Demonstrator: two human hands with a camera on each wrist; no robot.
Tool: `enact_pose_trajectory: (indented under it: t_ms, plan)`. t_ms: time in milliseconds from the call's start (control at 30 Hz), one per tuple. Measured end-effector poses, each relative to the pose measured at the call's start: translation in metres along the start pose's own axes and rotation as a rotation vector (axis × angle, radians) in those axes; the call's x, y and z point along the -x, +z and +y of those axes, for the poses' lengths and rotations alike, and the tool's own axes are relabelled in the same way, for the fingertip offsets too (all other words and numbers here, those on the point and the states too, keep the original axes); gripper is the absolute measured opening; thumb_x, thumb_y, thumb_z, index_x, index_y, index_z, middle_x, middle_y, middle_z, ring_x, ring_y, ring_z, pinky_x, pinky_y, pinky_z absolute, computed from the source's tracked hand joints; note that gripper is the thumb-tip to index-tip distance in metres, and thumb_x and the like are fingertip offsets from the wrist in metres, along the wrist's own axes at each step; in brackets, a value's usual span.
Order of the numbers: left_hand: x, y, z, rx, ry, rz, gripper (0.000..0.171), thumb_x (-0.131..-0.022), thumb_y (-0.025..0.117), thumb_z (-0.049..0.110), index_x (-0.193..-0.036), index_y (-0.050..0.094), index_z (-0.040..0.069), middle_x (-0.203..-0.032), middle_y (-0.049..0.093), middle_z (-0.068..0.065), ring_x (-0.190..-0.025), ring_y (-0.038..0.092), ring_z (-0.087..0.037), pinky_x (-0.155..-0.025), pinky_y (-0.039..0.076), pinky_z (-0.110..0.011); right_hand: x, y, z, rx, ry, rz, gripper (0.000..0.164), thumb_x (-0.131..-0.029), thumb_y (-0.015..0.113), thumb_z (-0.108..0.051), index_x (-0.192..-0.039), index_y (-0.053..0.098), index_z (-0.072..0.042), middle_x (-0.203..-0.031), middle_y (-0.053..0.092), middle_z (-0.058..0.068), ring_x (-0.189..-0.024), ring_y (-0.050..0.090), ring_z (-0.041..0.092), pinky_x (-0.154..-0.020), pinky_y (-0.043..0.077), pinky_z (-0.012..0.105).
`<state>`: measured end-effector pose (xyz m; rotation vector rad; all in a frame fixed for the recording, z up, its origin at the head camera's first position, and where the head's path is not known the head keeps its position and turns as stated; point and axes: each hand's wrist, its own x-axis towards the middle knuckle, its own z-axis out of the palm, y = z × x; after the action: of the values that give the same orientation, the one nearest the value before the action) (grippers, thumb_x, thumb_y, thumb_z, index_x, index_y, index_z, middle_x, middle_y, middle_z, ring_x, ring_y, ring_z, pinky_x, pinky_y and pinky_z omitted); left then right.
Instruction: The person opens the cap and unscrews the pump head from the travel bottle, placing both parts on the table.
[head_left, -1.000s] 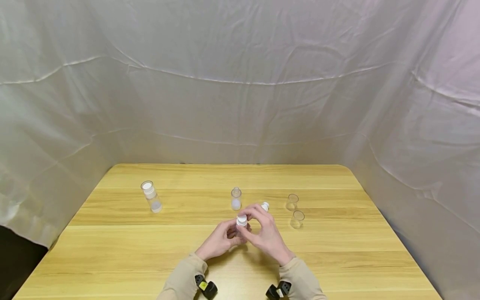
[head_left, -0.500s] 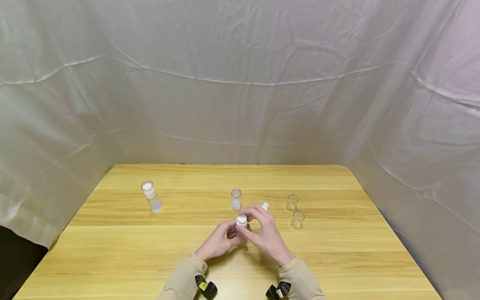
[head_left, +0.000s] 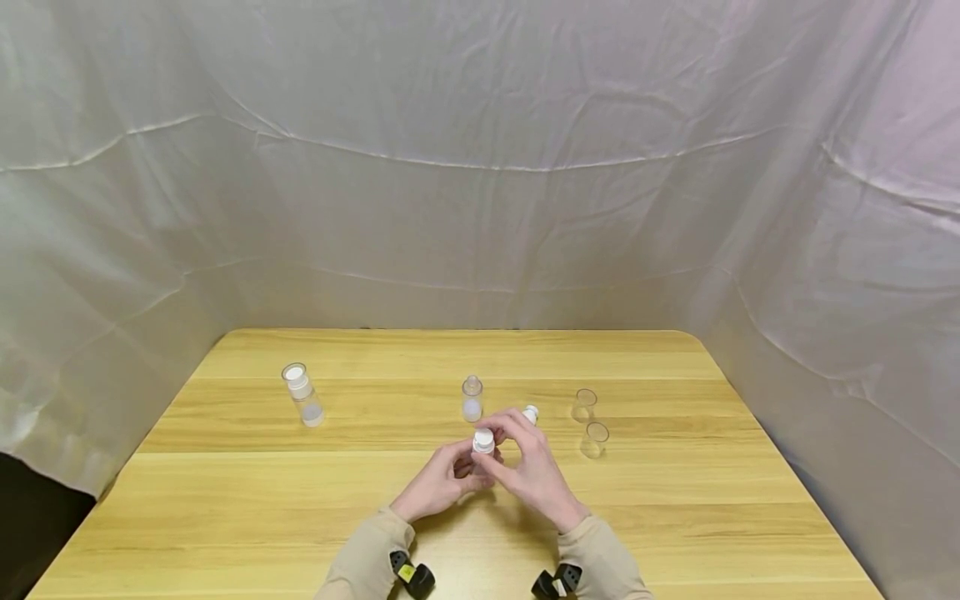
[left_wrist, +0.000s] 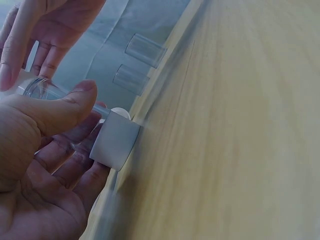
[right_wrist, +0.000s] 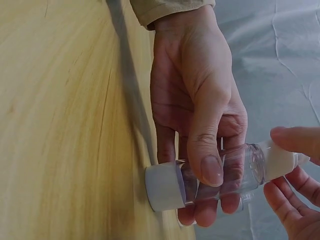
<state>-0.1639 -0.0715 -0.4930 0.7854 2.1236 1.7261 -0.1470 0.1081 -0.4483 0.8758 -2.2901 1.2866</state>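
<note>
A small clear pump bottle (head_left: pixel 483 446) with a white top stands upright between both hands. My left hand (head_left: pixel 438 483) grips its clear body (right_wrist: pixel 245 167), thumb on one side and fingers on the other. At the bottom is a wide white base (left_wrist: pixel 115 142), down at the tabletop. With thumb and fingers my right hand (head_left: pixel 534 468) pinches the white pump top (right_wrist: pixel 280 160), which has a small nozzle. Part of the body is hidden behind the left fingers. Just beyond the right hand a small white piece (head_left: pixel 531 414) is partly covered by it.
Behind the hands a clear bottle (head_left: pixel 472 400) with a whitish base stands on the wooden table (head_left: pixel 300 508). Two clear cylindrical caps (head_left: pixel 585 406) are to the right. Farther left is a capped bottle (head_left: pixel 303 393) with a white collar. Grey curtains (head_left: pixel 480 208) surround the table.
</note>
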Motion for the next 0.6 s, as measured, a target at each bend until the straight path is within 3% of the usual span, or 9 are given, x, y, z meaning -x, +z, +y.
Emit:
enact_pose_trajectory:
  t_ms: [267,367,600]
  plan:
    - [-0.0006,0.0,-0.0007,0.026,0.036,-0.015,0.047,-0.092,0.067,0.003,-0.135,0.053,-0.009,-0.128,0.065,-0.027,-0.121,0.064,-0.035,-0.104,0.05,-0.013,0.0004,-0.0003,-0.0013,0.012,-0.005,-0.027,0.039,-0.079,0.079,-0.002,-0.116,0.068,-0.008,-0.113,0.068,0.006,-0.1,0.064,0.018,-0.094,0.054,0.03]
    - [-0.0003,0.0001,-0.0015,0.015,0.035,-0.009,0.046,-0.093,0.067,0.005,-0.134,0.054,-0.009,-0.128,0.065,-0.027,-0.122,0.062,-0.04,-0.106,0.05,-0.015,0.0003,-0.0003,-0.0013,0.007,0.0,-0.023,0.04,-0.08,0.08,-0.004,-0.117,0.068,-0.008,-0.113,0.067,0.006,-0.099,0.063,0.018,-0.093,0.054,0.029]
    - [0.0003,0.0009,-0.0005,0.0,0.003,-0.003,0.047,-0.094,0.067,0.008,-0.137,0.054,-0.005,-0.132,0.064,-0.024,-0.125,0.061,-0.036,-0.108,0.05,-0.019,-0.0003,-0.0003,-0.0021,0.007,0.006,-0.009,0.035,-0.081,0.08,-0.003,-0.114,0.068,-0.005,-0.11,0.068,0.006,-0.096,0.064,0.017,-0.087,0.058,0.027]
